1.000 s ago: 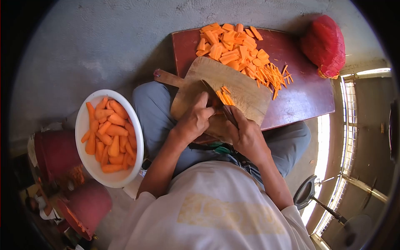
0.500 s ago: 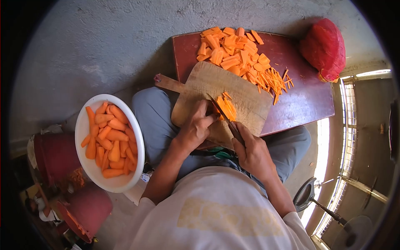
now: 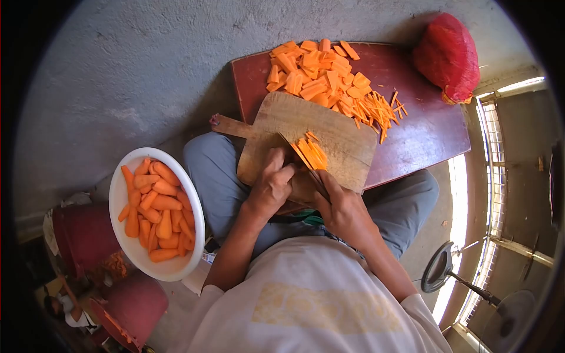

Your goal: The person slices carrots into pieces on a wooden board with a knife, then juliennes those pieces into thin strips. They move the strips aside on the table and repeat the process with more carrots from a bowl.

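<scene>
My right hand (image 3: pixel 344 207) grips a knife (image 3: pixel 318 183), its blade slanting up and left over a wooden cutting board (image 3: pixel 344 129). Close against the blade, my left hand (image 3: pixel 272 183) is closed with bent fingers; whatever lies under the fingertips is hidden. Cut carrot sticks (image 3: pixel 312 153) lie on the board just right of the blade. The board rests across my lap and the edge of a dark red table (image 3: pixel 432 132). Beyond it on the table are a heap of carrot slices (image 3: pixel 312 73) and a smaller pile of thin carrot sticks (image 3: pixel 379 112).
A white basin (image 3: pixel 198 229) of whole peeled carrots (image 3: pixel 162 203) stands at my left. Two red tubs (image 3: pixel 88 235) are beyond it, near another person (image 3: pixel 70 309). A red mesh bag (image 3: pixel 448 56) sits on the table's far right. A standing fan (image 3: pixel 509 320) is at lower right.
The view has shifted a little, so the board and table appear slightly farther left. Both hands stay at the board, with the knife still beside the cut carrot sticks.
</scene>
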Demonstrator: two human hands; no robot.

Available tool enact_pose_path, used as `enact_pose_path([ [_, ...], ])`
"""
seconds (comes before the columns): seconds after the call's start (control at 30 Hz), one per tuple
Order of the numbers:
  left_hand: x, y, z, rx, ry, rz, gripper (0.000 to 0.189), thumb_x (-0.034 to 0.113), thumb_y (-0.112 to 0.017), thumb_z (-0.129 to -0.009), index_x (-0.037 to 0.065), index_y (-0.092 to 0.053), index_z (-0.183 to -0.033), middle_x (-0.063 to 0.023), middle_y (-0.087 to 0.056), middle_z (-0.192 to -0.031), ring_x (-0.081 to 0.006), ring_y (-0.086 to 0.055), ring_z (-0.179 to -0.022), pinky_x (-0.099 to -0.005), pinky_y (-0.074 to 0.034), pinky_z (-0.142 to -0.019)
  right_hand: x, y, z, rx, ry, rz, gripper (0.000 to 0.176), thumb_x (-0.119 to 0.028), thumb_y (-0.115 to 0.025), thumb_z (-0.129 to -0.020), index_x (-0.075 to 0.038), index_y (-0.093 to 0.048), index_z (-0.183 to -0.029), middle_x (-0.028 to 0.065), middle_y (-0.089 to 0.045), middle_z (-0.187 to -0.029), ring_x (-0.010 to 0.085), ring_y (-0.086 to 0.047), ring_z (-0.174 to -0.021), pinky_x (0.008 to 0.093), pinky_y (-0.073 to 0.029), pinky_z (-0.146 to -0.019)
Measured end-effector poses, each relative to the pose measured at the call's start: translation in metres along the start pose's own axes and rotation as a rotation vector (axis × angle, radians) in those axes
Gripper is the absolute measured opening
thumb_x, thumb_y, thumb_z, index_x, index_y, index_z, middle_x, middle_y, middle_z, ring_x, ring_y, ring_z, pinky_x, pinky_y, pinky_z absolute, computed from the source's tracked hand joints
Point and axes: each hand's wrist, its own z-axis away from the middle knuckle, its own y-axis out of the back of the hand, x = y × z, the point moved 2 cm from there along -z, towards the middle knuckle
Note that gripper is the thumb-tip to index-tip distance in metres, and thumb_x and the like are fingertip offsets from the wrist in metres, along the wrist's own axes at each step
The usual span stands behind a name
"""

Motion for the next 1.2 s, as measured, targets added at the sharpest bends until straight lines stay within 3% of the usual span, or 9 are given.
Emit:
enact_pose_path([
  [0.07,0.001,0.001,-0.001,0.005,-0.004,-0.019,0.041,-0.016,-0.063,-0.076,-0.003,-0.08,-0.111,-0.0213,-0.065,-0.118,-0.0429,-0.064,-0.112,-0.048,-0.057,-0.097,0.002,-0.002,-0.005,0.034,0.079,0.03,0.049,-0.013,-0.068,-0.106,0.002,-0.053,-0.15,0.0341,-0.074,-0.095,0.0541,-0.073,-0.087,0.0587,-0.058,-0.077],
  [0.43,-0.007,-0.005,0.006,-0.007,0.032,-0.03,0.048,-0.018,-0.059,-0.077,-0.001,-0.08,-0.117,-0.0224,-0.062,-0.114,-0.0444,-0.062,-0.111,-0.05,-0.056,-0.097,-0.008,0.007,0.007,0.012,0.054,-0.029,0.04,-0.01,-0.067,-0.106,0.002,-0.057,-0.143,0.032,-0.074,-0.097,0.0534,-0.073,-0.089,0.0586,-0.057,-0.077],
  [0.63,0.0,-0.001,0.003,0.086,-0.033,0.044,0.044,-0.018,-0.057,-0.075,-0.003,-0.079,-0.109,-0.0214,-0.061,-0.11,-0.0437,-0.062,-0.107,-0.0508,-0.056,-0.094,-0.007,0.004,0.015,-0.01,-0.02,-0.048,0.044,-0.011,-0.068,-0.105,0.002,-0.056,-0.145,0.0334,-0.074,-0.094,0.054,-0.073,-0.088,0.0588,-0.058,-0.076],
  [0.73,-0.006,-0.001,0.008,-0.001,0.007,-0.027,0.044,-0.018,-0.056,-0.073,-0.004,-0.078,-0.108,-0.0211,-0.064,-0.114,-0.0433,-0.062,-0.109,-0.05,-0.056,-0.095,-0.002,0.0,0.013,0.024,0.033,0.01,0.046,-0.012,-0.069,-0.105,0.002,-0.056,-0.147,0.0341,-0.074,-0.094,0.0543,-0.073,-0.088,0.0586,-0.058,-0.076],
  [0.93,-0.009,-0.008,0.005,0.14,-0.084,0.065,0.043,-0.018,-0.055,-0.071,-0.006,-0.076,-0.107,-0.0189,-0.062,-0.102,-0.0424,-0.06,-0.101,-0.052,-0.055,-0.091,0.0,0.004,0.016,0.033,0.038,-0.096,0.044,-0.012,-0.069,-0.105,0.002,-0.058,-0.145,0.0343,-0.073,-0.091,0.0545,-0.073,-0.086,0.0585,-0.058,-0.077],
  [1.07,-0.009,-0.005,0.005,0.112,-0.081,-0.031,0.039,-0.019,-0.055,-0.072,-0.006,-0.074,-0.103,-0.0187,-0.062,-0.102,-0.0427,-0.061,-0.1,-0.0519,-0.055,-0.091,0.005,-0.004,0.016,0.066,0.085,-0.001,0.044,-0.013,-0.07,-0.105,0.003,-0.058,-0.144,0.0348,-0.073,-0.092,0.0549,-0.073,-0.087,0.0588,-0.058,-0.078],
  [1.2,-0.008,-0.008,0.004,0.122,-0.106,-0.019,0.033,-0.019,-0.055,-0.071,-0.005,-0.071,-0.097,-0.0188,-0.061,-0.101,-0.0435,-0.06,-0.099,-0.0526,-0.055,-0.089,-0.001,0.005,0.015,0.017,-0.009,-0.073,0.043,-0.014,-0.07,-0.105,0.004,-0.059,-0.142,0.0356,-0.073,-0.093,0.0549,-0.073,-0.089,0.0593,-0.057,-0.08],
])
